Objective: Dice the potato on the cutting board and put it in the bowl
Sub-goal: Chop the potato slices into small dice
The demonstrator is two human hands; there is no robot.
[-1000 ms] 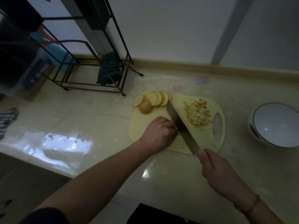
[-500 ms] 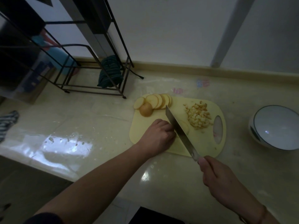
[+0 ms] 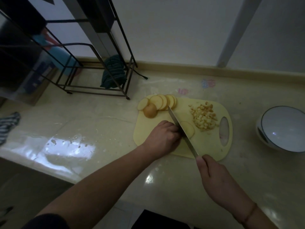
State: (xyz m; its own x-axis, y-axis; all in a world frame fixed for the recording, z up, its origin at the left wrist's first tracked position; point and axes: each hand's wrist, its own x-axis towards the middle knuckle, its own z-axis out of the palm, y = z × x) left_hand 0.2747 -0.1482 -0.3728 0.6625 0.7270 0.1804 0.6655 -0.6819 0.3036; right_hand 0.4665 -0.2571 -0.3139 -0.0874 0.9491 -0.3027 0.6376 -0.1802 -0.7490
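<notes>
Potato work sits at the centre of your view; the pale yellow cutting board (image 3: 208, 146) lies flat on the glossy counter (image 3: 99, 129), its oval handle hole toward three o'clock. Your left hand (image 3: 162, 138) rests knuckles-up on the board's nine o'clock side, fingers curled down over a flat potato slice (image 3: 188, 129) that shows just beyond the blade; whether the fingertips pinch it or only press it you cannot tell. Your right hand (image 3: 212, 175), at five o'clock from the board, grips the handle of the knife (image 3: 181, 129); the blade runs from that hand up toward eleven o'clock, lying across the slice and close against the left knuckles. At the board's twelve o'clock edge a fan of round slices (image 3: 163, 101) overlaps, with a brown-skinned end piece (image 3: 149, 110) touching them on the nine o'clock side; a heap of diced cubes (image 3: 204, 118) sits toward two o'clock, beside the handle hole. The white bowl (image 3: 283, 129) stands off the board at three o'clock, well apart; a black wire rack (image 3: 99, 63) with a dark striped cloth (image 3: 113, 71) stands at ten o'clock.
</notes>
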